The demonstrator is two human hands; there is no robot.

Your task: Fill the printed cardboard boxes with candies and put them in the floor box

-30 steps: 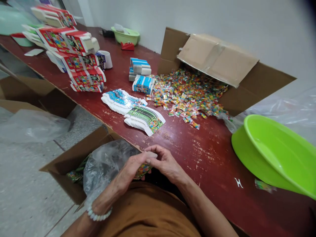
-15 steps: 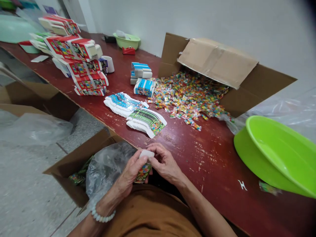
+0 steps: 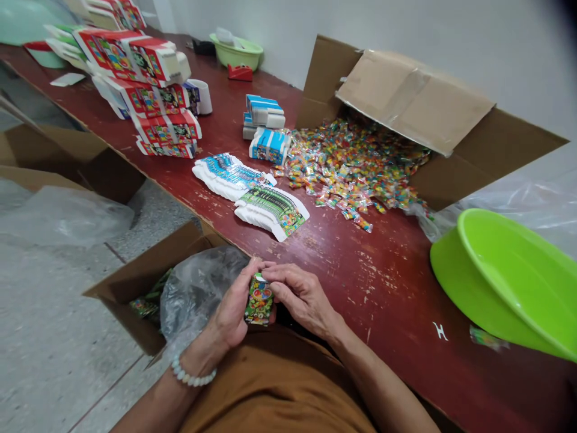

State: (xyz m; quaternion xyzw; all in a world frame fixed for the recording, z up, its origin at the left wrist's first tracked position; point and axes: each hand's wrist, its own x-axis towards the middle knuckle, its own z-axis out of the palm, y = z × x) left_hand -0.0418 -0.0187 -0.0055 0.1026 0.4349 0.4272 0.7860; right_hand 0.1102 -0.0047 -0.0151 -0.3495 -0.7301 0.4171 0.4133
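Note:
A small green printed candy box (image 3: 260, 304) stands between my hands at the table's near edge, its front turned toward me. My left hand (image 3: 234, 304) is wrapped round its left side. At its top right corner, my right hand (image 3: 300, 296) has its fingers bent over the upper end and thumb against the front. Beyond my hands lies a fanned row of flat green cartons (image 3: 274, 210), touching a row of blue cartons (image 3: 229, 174). Wrapped candies (image 3: 347, 168) spill in a heap from a tipped cardboard box (image 3: 415, 90).
Banded red carton stacks (image 3: 135, 60) rise at the left and blue bundles (image 3: 269, 144) sit mid-table. A green basin (image 3: 478, 282) stands at the right. Below the edge, an open cardboard box (image 3: 121, 270) holds a plastic bag (image 3: 193, 288) and green packs. A red tape dispenser (image 3: 240, 73) lies farther back.
The white flap at the top of the candy box has been folded down, and the box front now shows. My right fingers have moved over its top. The camera view has shifted slightly.

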